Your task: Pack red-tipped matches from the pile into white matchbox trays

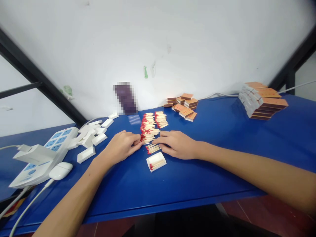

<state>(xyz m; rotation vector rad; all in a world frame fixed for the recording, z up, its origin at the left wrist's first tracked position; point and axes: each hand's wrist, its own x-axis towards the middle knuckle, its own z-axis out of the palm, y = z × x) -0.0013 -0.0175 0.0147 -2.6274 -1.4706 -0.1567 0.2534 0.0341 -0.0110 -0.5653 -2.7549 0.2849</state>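
Observation:
A heap of red-tipped matches (149, 129) lies on the blue table (222, 144). My left hand (122, 144) rests at the heap's left edge, fingers curled and pinched on some matches. My right hand (176, 144) lies just right of it, fingers pressed on a small bundle of matches (152, 148). In front of both hands sits an open white matchbox tray (156, 161) with a few matches inside.
Several empty white trays (91, 136) lie at the left beside a white and blue power strip (39, 158) and a white earbud case (60, 171). Orange matchbox sleeves sit in a pile (184, 106) behind and a taller stack (263, 100) at far right.

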